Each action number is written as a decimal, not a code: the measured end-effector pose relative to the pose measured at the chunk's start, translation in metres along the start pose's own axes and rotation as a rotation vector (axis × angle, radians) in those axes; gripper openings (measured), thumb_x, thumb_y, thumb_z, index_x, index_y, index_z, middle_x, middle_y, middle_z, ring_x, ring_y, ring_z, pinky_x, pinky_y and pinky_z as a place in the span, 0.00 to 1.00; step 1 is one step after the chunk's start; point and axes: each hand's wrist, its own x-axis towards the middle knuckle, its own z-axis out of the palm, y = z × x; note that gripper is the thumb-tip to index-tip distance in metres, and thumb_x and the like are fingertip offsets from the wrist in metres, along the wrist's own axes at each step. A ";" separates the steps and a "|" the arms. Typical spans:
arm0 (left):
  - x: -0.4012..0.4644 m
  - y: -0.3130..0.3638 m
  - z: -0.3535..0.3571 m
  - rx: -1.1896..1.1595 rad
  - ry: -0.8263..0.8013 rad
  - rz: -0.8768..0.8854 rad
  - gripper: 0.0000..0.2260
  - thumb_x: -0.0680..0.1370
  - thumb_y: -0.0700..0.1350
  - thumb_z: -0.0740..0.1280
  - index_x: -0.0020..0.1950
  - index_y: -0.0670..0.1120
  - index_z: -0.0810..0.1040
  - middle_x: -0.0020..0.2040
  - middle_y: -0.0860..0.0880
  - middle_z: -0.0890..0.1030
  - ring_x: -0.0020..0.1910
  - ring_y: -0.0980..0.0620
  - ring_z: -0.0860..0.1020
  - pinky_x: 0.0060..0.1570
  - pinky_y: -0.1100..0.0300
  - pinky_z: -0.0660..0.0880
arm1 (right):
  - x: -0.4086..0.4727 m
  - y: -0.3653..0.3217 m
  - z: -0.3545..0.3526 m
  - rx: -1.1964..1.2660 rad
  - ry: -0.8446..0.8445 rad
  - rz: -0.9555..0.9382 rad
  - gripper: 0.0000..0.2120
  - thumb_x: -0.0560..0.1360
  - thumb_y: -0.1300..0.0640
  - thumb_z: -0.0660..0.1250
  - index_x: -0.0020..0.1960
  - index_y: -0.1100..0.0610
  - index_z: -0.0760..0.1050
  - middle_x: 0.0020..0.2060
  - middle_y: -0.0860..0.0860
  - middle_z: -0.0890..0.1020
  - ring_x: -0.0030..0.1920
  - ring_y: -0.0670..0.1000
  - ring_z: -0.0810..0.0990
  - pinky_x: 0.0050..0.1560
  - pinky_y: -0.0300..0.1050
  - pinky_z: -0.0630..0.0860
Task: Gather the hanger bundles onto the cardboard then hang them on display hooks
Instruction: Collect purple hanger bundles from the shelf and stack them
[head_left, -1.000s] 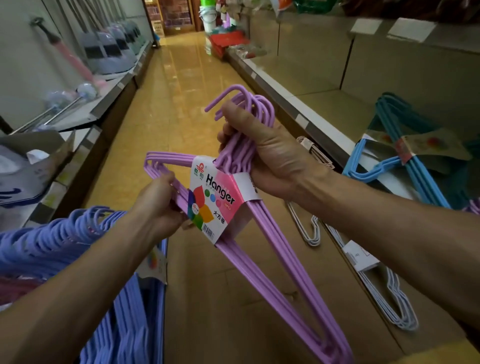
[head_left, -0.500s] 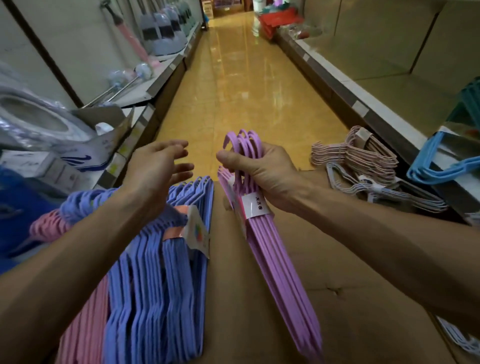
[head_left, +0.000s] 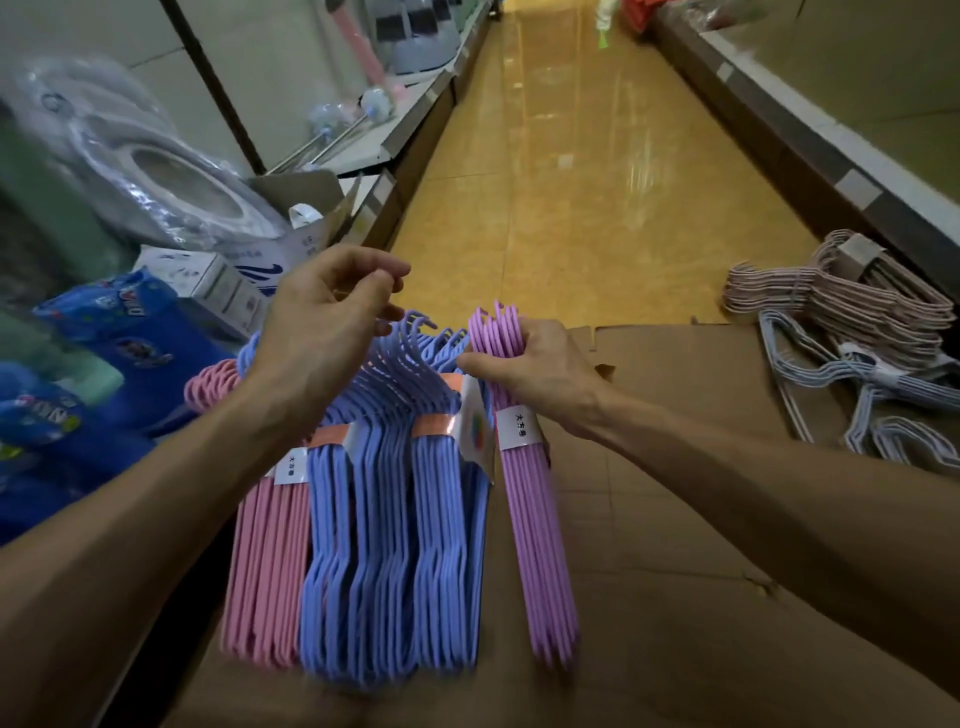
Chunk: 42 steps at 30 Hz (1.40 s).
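Right hand (head_left: 540, 371): its grip is closed around the hook end of the purple hanger bundle (head_left: 535, 525), fingers curled over the hooks.
Left hand (head_left: 322, 327): hovers above the hooks of the blue hanger bundles (head_left: 395, 535), fingers loosely bent, grip holding nothing.
Purple hanger bundle: stands on edge on the cardboard (head_left: 675, 545), just beside the blue bundles on their right, a white paper band near its top.
Blue hanger bundles: packed side by side on the cardboard, orange-and-white bands across them.
Pink hanger bundle (head_left: 265, 561): touching the blue ones on their left.
Pale hanger bundles (head_left: 857, 332): far right, partly on the cardboard, well apart from the rest.
Shelf goods (head_left: 130, 332): blue packets and boxes at left.
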 end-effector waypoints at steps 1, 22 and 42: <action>0.000 -0.001 -0.001 0.003 0.000 -0.003 0.09 0.82 0.40 0.62 0.54 0.48 0.81 0.49 0.51 0.81 0.49 0.52 0.83 0.49 0.58 0.79 | 0.002 0.003 0.004 -0.018 -0.007 -0.002 0.13 0.73 0.54 0.76 0.39 0.63 0.78 0.31 0.53 0.76 0.30 0.46 0.73 0.31 0.42 0.72; 0.001 -0.006 0.021 0.003 -0.078 -0.017 0.10 0.81 0.39 0.63 0.49 0.51 0.81 0.50 0.50 0.83 0.47 0.54 0.83 0.52 0.52 0.81 | 0.018 0.034 0.029 -0.237 -0.192 -0.027 0.15 0.74 0.51 0.74 0.42 0.63 0.78 0.32 0.56 0.78 0.32 0.48 0.73 0.35 0.46 0.71; 0.004 0.011 0.085 -0.101 -0.256 0.069 0.07 0.81 0.42 0.64 0.54 0.52 0.79 0.48 0.48 0.82 0.44 0.51 0.83 0.48 0.52 0.80 | -0.040 0.038 -0.083 -0.231 -0.058 0.052 0.18 0.74 0.51 0.75 0.60 0.57 0.79 0.51 0.50 0.83 0.51 0.44 0.80 0.50 0.35 0.77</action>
